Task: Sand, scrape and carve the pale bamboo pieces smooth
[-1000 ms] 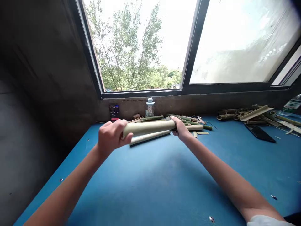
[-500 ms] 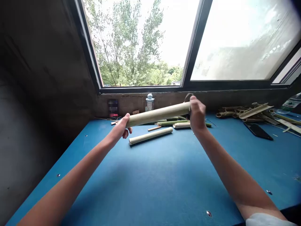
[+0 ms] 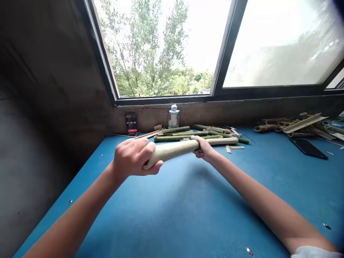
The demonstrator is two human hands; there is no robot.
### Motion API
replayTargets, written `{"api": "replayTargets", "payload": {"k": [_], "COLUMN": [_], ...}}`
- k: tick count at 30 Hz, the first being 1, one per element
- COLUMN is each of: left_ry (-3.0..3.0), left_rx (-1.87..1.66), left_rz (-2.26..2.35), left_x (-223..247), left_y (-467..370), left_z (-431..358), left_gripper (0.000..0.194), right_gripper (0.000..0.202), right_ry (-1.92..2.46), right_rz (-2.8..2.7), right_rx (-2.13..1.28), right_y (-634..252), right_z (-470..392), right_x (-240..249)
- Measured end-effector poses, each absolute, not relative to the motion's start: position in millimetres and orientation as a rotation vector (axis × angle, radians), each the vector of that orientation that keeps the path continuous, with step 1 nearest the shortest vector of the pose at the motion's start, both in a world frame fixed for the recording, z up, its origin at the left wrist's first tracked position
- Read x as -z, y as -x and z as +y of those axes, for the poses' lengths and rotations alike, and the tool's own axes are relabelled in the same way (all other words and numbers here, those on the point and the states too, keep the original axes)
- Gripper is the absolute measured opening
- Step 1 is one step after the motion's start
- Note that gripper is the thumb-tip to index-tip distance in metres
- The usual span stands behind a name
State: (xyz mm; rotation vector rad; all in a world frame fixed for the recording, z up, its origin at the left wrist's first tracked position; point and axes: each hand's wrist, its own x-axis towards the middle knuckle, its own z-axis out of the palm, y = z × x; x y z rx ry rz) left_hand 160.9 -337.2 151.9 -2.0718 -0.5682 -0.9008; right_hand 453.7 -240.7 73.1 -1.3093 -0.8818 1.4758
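Observation:
A pale bamboo tube is held above the blue table, its hollow near end tilted toward me. My left hand is wrapped round that near end, with the thumb beneath the rim. My right hand closes on the far end, where a thin dark strip curves round the tube. What the strip is made of I cannot tell. Just beyond the hands lie green bamboo lengths and a pale bamboo piece.
A lidded jar and an upright phone showing a timer stand by the wall. Bamboo offcuts are piled at the right, with a black phone before them. The blue table stretches below my arms.
Both hands have lowered the tube toward the table. My left hand now wraps over the near end, and my right hand has moved left. The pale tube lying on the table is no longer visible.

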Motion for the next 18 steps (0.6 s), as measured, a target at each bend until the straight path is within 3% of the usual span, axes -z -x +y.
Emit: {"api": "replayTargets", "payload": {"k": [9, 12, 16, 18], "left_ry": [2.042, 2.024, 2.214, 2.470], "left_rx": [1.134, 1.419, 1.909, 1.815], "left_rz": [-0.905, -1.415, -2.203, -2.743], "left_x": [-162, -175, -171, -157], "left_y": [-189, -177, -151, -145], "left_z": [-369, -359, -316, -295], "left_gripper": [0.028, 0.026, 0.040, 0.040], "right_gripper": [0.031, 0.034, 0.039, 0.044], "right_ry": [1.144, 1.034, 0.828, 0.723], "right_rz": [-0.942, -0.991, -1.055, -1.107], "right_rx": [-1.084, -0.823, -0.335, -0.085], "right_y": [-453, -450, -454, -461], "right_z": [-243, -256, -287, -299], "right_x": [-90, -101, -112, -116]}}
